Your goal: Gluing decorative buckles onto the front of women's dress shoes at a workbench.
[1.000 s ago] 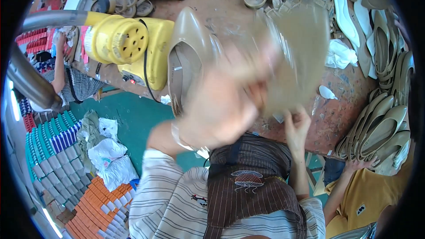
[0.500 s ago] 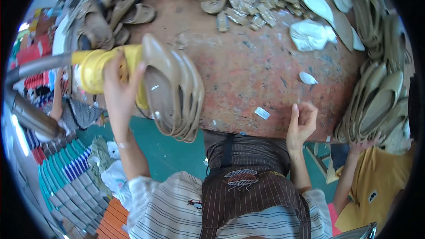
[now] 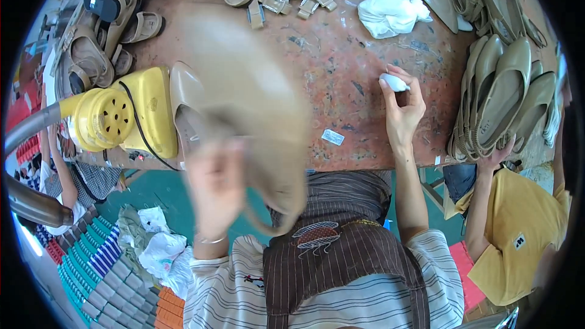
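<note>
Two hands work at a rust-red table [image 3: 341, 55]. Left hand [image 3: 214, 186], blurred, grips a beige shoe [image 3: 244, 109] raised near the yellow machine [image 3: 122, 116]. Right hand [image 3: 402, 106] pinches a small white piece [image 3: 394, 82] over the table, right of the shoe.

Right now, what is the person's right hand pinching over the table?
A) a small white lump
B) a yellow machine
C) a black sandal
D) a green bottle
A: the right hand pinches a small white lump at its fingertips above the reddish table, while the left hand holds a blurred beige shoe.
</note>
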A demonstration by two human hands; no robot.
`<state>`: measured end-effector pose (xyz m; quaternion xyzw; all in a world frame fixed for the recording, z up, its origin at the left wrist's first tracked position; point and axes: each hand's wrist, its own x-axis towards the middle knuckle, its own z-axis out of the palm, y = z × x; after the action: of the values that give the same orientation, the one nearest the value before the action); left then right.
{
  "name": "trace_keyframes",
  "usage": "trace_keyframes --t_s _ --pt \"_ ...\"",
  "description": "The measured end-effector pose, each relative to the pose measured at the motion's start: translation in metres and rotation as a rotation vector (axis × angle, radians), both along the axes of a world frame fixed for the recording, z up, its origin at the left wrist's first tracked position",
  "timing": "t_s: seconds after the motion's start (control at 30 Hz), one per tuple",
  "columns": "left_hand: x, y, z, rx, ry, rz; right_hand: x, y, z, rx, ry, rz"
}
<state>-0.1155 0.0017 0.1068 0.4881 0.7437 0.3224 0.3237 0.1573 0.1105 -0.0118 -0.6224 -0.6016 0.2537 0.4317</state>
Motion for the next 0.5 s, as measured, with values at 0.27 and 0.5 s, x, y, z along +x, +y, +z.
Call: trace_keyframes --t_s 0.27,0.5 --pt "0.067 -0.016 -0.059 -0.194 0.199 -0.187 -0.009 -0.028 0.021 -0.149 0.14 0.378" --pt "0.101 -0.019 -0.06 0.014 -0.879 0.241 -0.023 -0.024 0.03 0.038 -0.118 0.584"
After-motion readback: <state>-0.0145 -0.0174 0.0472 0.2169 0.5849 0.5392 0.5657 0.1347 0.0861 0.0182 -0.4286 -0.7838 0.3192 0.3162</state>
